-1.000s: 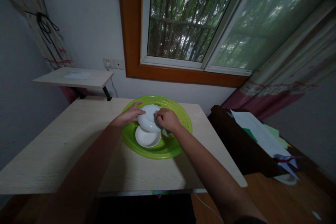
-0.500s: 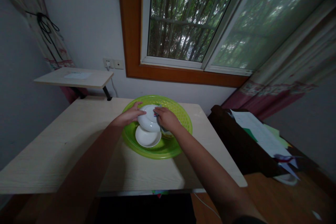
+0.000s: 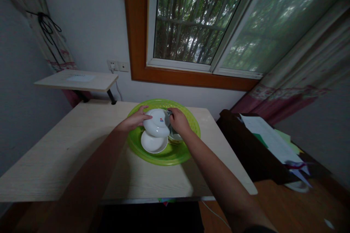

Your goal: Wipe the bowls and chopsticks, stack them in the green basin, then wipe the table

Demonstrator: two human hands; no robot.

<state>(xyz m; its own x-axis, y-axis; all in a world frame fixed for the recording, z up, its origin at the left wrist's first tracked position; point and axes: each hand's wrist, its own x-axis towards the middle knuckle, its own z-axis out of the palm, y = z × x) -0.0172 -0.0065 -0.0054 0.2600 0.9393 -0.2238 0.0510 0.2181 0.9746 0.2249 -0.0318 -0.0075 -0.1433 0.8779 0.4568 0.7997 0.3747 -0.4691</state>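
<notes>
A white bowl (image 3: 155, 125) with a small red and blue mark is turned with its base upward. My left hand (image 3: 138, 117) is closed on its left edge, thumb across the base. At the bowl's right side, my right hand (image 3: 178, 121) is closed on a grey cloth (image 3: 171, 130), which is partly hidden by the fingers. Another white bowl (image 3: 153, 143) lies open side up just below the held one. Part of a further pale dish (image 3: 177, 137) shows under my right wrist. All of these are in or over a round green basin (image 3: 164, 161).
The basin stands on a light wooden table (image 3: 90, 167). A small raised shelf (image 3: 101, 84) with a paper is at the back left. Behind the table are a wall and a window (image 3: 202, 18). Papers (image 3: 269, 136) lie on dark furniture to the right.
My right hand has slid right with the cloth, from the bowl's base to its right edge, uncovering the coloured mark. My left hand and the bowl are nearly unmoved.
</notes>
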